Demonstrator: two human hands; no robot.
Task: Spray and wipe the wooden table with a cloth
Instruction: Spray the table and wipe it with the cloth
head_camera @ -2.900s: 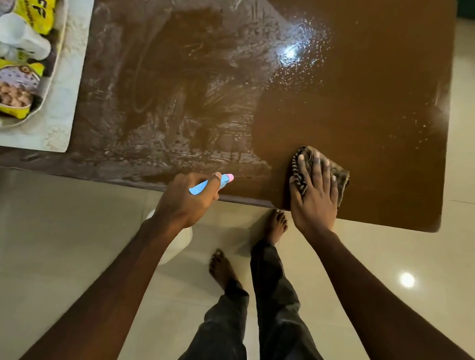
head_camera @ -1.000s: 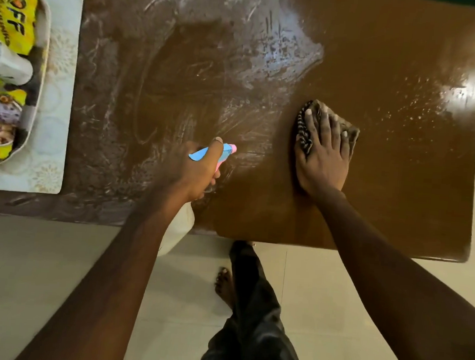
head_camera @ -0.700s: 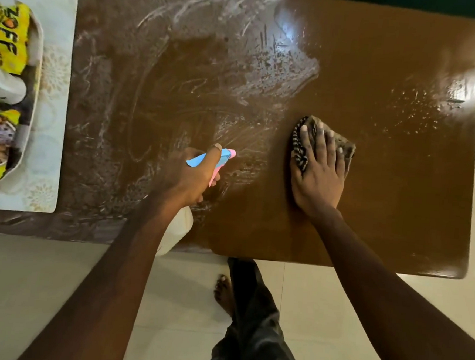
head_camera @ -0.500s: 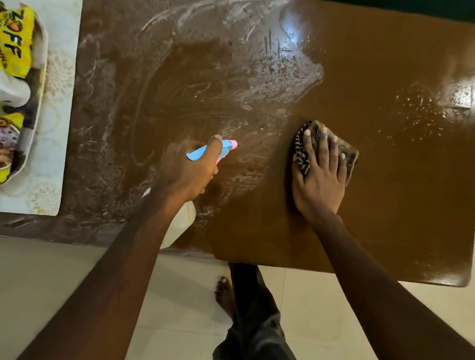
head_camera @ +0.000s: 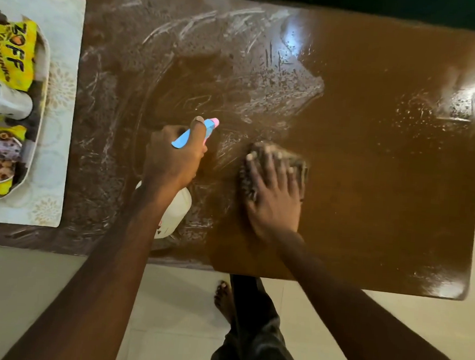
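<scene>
Wooden table [head_camera: 370,189], streaked white across its left half. At its left end, tray [head_camera: 24,176] of yellow packets [head_camera: 12,51] on pale mat [head_camera: 54,167]. Mid-table, left hand [head_camera: 173,158] gripping white spray bottle [head_camera: 176,212], forefinger over its blue-and-pink head. Just right, right hand [head_camera: 271,199] flat, fingers spread, pressing blurred cloth [head_camera: 298,163] down.

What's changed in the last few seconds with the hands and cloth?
The right hand has slid the cloth left, closer to the spray bottle, onto the smeared patch; it is blurred mid-wipe. The left hand brought the bottle from the near edge further over the wooden table. Unchanged: left hand grips the bottle, right hand flat on the cloth, tray at left.
</scene>
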